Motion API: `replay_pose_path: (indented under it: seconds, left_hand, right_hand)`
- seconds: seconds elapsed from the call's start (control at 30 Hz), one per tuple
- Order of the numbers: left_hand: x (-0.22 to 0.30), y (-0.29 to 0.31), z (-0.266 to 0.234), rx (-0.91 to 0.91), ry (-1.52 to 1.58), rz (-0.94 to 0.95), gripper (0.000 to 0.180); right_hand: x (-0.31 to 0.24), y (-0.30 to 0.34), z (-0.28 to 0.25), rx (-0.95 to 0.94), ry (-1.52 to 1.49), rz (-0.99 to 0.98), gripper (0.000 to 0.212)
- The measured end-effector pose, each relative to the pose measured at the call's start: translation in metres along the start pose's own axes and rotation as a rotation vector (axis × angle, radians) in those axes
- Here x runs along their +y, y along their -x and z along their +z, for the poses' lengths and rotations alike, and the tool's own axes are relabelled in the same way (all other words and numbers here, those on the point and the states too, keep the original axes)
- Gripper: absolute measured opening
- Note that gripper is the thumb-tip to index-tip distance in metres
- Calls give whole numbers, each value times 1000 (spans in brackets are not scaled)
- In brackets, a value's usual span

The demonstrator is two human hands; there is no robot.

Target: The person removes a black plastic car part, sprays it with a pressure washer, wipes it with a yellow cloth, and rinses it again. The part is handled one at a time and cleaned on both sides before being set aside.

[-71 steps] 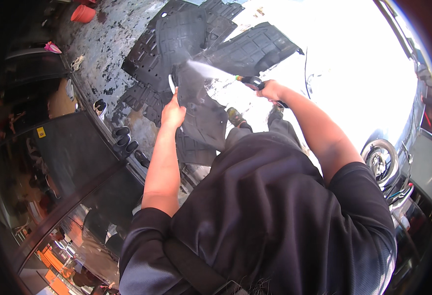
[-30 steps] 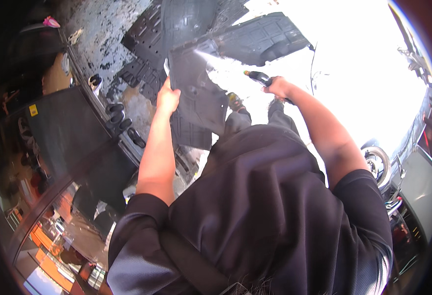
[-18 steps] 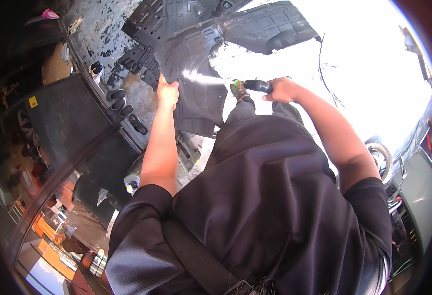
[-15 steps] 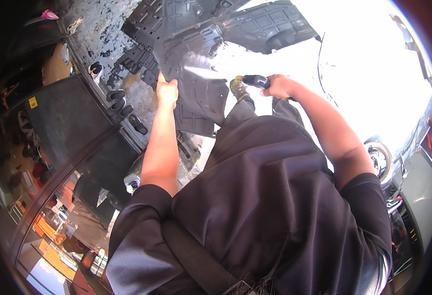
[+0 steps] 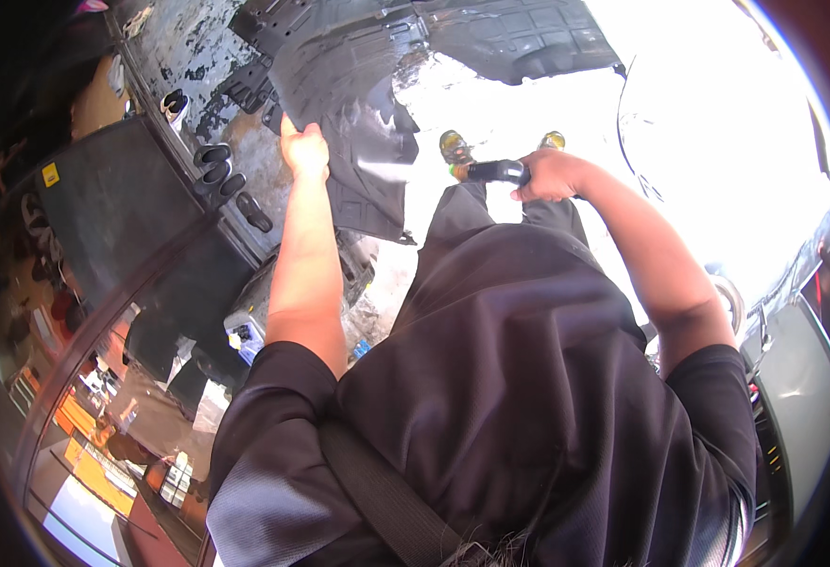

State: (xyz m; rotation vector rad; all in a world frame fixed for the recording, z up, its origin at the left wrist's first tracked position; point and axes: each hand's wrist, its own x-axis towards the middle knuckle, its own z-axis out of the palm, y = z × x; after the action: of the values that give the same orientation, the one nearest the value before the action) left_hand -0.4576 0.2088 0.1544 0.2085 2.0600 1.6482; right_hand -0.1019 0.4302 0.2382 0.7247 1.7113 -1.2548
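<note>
My left hand (image 5: pixel 303 151) is closed on the left edge of a large black moulded plastic panel (image 5: pixel 363 113), like a car's underbody shield, which is tilted up in front of me. A short black spray gun (image 5: pixel 492 171) with an orange and green tip is gripped in my right hand (image 5: pixel 554 176), its tip pointing left toward the panel. A pale streak shows across the panel's lower part; I cannot tell whether it is spray or glare. My fingers behind the panel's edge are hidden.
Another black moulded panel (image 5: pixel 538 42) lies beyond, at the upper right. A dark hose (image 5: pixel 620 113) curves over the glaring floor on the right. Several dark shoes (image 5: pixel 216 175) line a ledge at left, beside glass panes. A blue-and-white container (image 5: pixel 245 342) stands near my left elbow.
My left hand and the panel have shifted slightly left and up in the picture. My right hand and the spray gun have dropped a little nearer me. The white jet is now less distinct.
</note>
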Motion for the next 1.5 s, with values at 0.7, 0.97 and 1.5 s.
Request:
replay_pose_path:
  seconds: [0.7,0.97,1.5]
  left_hand:
    - [31,29,33,67,101,-36,60]
    - [14,22,23,74,-17,-51,57]
    - [-3,-49,-26,182,163,-286,35]
  right_hand:
    - [26,-77,4,125,248,99,47]
    - [22,4,-1,6,35,3,38]
    - [-26,111,-19,269,-189,-232,61]
